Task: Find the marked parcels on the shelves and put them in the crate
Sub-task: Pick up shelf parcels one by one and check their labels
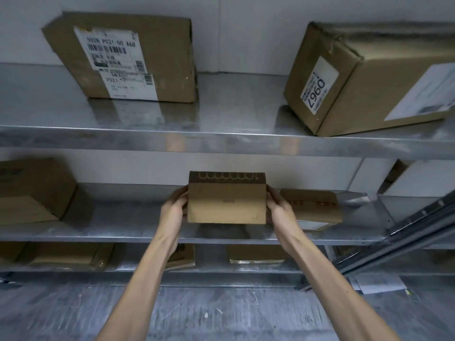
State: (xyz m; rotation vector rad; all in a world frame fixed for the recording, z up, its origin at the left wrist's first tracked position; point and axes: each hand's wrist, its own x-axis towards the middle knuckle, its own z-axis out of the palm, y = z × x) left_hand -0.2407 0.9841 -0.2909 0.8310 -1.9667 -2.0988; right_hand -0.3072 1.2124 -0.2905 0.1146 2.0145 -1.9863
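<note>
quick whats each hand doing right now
left hand: holds the left side of the small cardboard box.
right hand: holds the right side of the same box.

Label [113, 62] on the top-left box [170, 57] reads "P021-00 A68", then "P021" lower down. Sticker [318, 84] on the top-right box [374, 94] says "0967", sideways.

Both bare forearms reach forward and upward, converging on the small box [226, 204]. The left hand [175, 205] grips the box's left side and the right hand [278, 205] its right side, fingers [270, 193] curled against its side faces
</note>
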